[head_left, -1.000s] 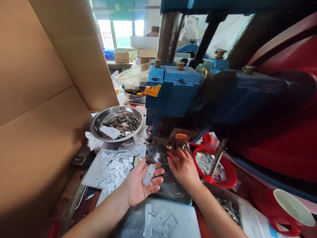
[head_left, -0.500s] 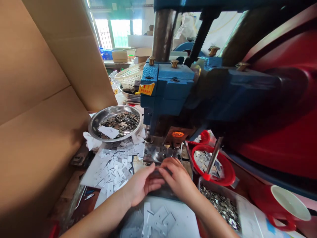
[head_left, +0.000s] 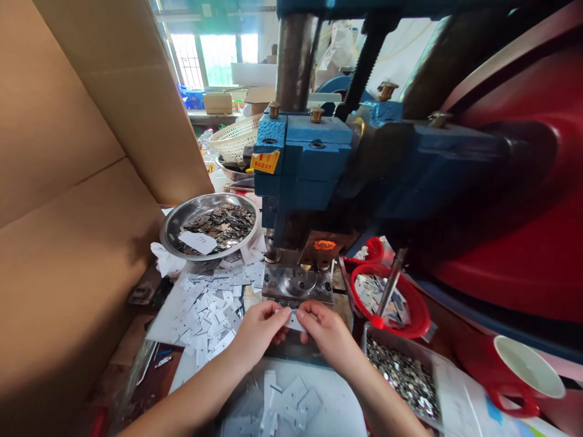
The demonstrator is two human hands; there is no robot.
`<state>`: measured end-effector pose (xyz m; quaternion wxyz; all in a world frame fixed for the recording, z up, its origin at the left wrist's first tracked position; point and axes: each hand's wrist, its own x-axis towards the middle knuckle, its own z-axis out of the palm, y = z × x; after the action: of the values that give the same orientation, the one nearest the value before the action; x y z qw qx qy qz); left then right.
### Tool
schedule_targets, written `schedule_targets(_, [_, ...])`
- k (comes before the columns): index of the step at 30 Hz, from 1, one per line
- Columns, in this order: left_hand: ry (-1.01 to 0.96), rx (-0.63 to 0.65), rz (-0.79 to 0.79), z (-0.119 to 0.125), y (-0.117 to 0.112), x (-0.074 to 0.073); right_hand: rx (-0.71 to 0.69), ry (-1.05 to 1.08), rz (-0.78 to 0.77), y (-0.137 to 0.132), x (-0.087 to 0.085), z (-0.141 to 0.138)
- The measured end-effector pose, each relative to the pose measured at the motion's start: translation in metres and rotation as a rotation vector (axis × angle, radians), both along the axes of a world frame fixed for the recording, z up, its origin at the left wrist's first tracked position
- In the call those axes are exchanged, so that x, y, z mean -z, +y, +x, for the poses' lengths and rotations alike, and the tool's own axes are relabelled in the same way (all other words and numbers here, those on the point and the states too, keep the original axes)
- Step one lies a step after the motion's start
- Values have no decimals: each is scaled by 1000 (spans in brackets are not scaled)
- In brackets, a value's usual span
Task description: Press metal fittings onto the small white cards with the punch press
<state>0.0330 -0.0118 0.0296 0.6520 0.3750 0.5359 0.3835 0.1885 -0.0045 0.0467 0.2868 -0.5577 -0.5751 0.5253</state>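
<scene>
A small flat metal plate (head_left: 294, 321) with a hole in it is pinched between my two hands, just in front of the press's die block (head_left: 298, 284). My left hand (head_left: 260, 328) grips its left end between thumb and fingers. At the other end, my right hand (head_left: 324, 328) holds it the same way. Above the die stands the blue press head (head_left: 305, 145). Loose plates (head_left: 294, 403) of a similar grey lie on the white surface below my hands, and a larger heap of plates (head_left: 212, 315) spreads to the left.
Left of the press stands a steel bowl (head_left: 166, 233) of thin metal pieces with a paper tag. To the right are a red basket (head_left: 421, 318) of plates with a metal rod, a bin of small shiny parts (head_left: 403, 376) and a red mug (head_left: 514, 370). Cardboard (head_left: 77, 200) walls the left side.
My hands have turned and come a little apart, with fingertips now closed on both ends of the plate, which shows more clearly between them. The view has shifted slightly.
</scene>
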Motion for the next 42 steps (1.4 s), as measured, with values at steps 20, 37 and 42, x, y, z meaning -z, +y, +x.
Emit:
schedule_targets(20, [819, 556, 420, -60, -35, -12, 653, 283, 229, 115, 20, 113])
schedule_targets(37, [895, 738, 702, -34, -54, 5, -493, -656, 509, -77, 29, 39])
schedule_targets(42, [934, 561, 703, -36, -51, 14, -419, -708, 554, -74, 38, 31])
